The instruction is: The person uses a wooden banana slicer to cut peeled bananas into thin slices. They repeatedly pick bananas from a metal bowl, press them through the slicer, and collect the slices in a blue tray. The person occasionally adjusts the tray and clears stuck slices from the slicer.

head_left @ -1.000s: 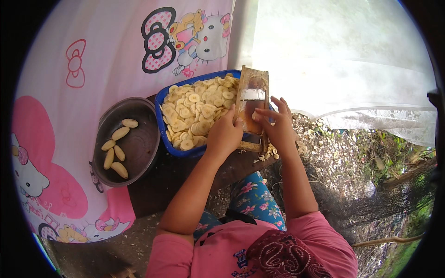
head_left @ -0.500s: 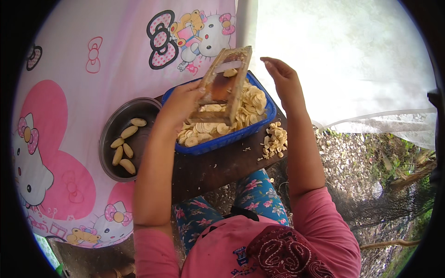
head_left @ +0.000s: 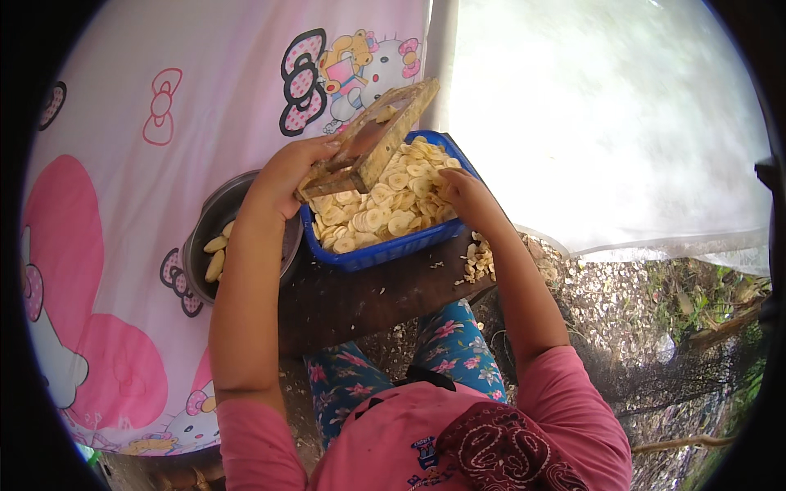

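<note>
My left hand (head_left: 296, 168) is closed around the near left side of a wooden slicer (head_left: 372, 139), a framed board with a slot. The slicer is tilted over a blue plastic basket (head_left: 372, 260), and a pale piece of banana lies on its face. Thin round banana slices (head_left: 385, 214) heap the basket. Down at the right part of the heap is my right hand (head_left: 468, 199), its fingers curled at the slices; what they hold, if anything, is hidden.
Left of the basket stands a grey metal basin (head_left: 196, 270) with peeled bananas (head_left: 215, 263), partly behind my left forearm. Small banana scraps (head_left: 479, 260) lie on the dark wooden table (head_left: 352, 307). A pink patterned cloth (head_left: 123, 213) hangs at the left, a white sheet (head_left: 606, 131) at the right.
My right hand has come down from beside the slicer to the slices in the basket. My left hand has moved left with the slicer and turned it more on its side.
</note>
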Tool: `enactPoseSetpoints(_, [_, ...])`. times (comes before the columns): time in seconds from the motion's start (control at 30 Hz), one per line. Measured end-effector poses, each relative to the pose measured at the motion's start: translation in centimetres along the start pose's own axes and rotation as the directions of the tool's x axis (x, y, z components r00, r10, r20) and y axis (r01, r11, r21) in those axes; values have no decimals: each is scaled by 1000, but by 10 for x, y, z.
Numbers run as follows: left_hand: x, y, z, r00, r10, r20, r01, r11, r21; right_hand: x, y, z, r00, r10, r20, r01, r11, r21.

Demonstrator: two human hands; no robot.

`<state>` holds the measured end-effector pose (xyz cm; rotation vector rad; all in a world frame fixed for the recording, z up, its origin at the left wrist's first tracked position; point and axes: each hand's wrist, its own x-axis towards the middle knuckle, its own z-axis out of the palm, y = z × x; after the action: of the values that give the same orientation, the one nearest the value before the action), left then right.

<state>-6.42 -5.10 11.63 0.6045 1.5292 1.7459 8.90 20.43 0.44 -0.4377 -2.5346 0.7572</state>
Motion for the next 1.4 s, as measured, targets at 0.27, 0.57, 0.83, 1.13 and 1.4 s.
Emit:
enactPoseSetpoints(0.27, [-11, -10, -17, 993, 104, -56, -97, 990, 106, 19, -36, -26, 952, -41, -304, 149, 928, 342])
enactPoseSetpoints(0.57, [22, -107, -15, 916, 321, -242, -100, 767, 634, 59, -71, 27, 959, -270, -82, 279, 951, 132])
enactPoseSetpoints(0.83, [14, -100, -11, 969, 167, -182, -96, 934, 345, 55, -84, 30, 957, -290, -3, 290, 955, 70])
enactPoseSetpoints(1.13, [8, -112, -5, 971, 130, -199, -103, 985, 142, 56, -84, 40, 958, -282, 47, 276, 954, 114])
enactPoseSetpoints(1.4, [20, -126, -8, 947, 195, -253, -116, 948, 296, 34, -78, 43, 909, -409, 78, 411, 911, -15])
